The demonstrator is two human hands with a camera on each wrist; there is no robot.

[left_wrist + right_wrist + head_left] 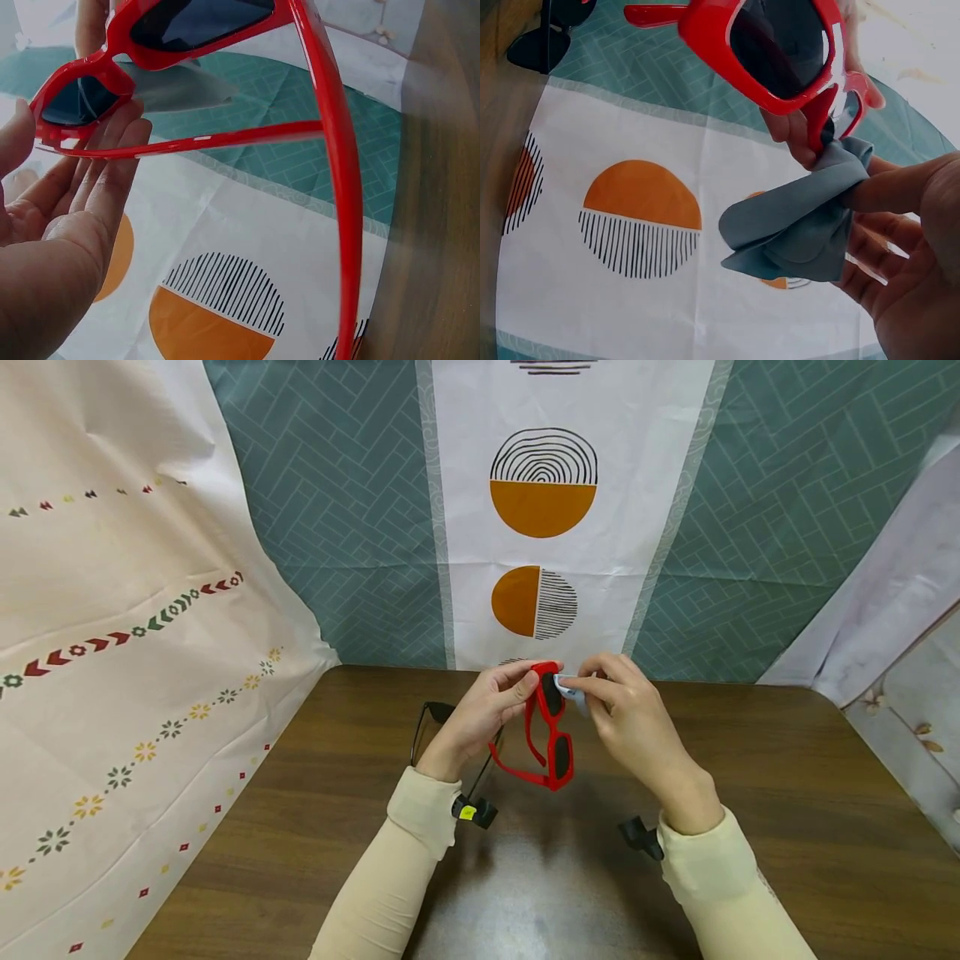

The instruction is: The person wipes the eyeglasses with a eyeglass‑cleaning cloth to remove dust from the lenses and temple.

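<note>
Wiping, it seems: your left hand (487, 703) pinches the red plastic angular sunglasses (553, 722) by one end, above the brown wooden desk (300, 827); your right hand (632, 718) pinches a folded grey-blue cloth (802, 217) against that end's dark lens (551, 696). Better press lightly, bracing the rim (546, 667) (temples (346, 187) jut out). Teal-and-white fabric backdrop (337, 485) near, beyond the desk's far edge (720, 687); more room rightward, black sunglasses (441, 712) leftward.

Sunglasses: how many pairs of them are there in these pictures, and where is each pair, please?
2. The red sunglasses are in the left grip; the black sunglasses are on the table, partly hidden behind that grip. Others may be hidden from view.
</note>
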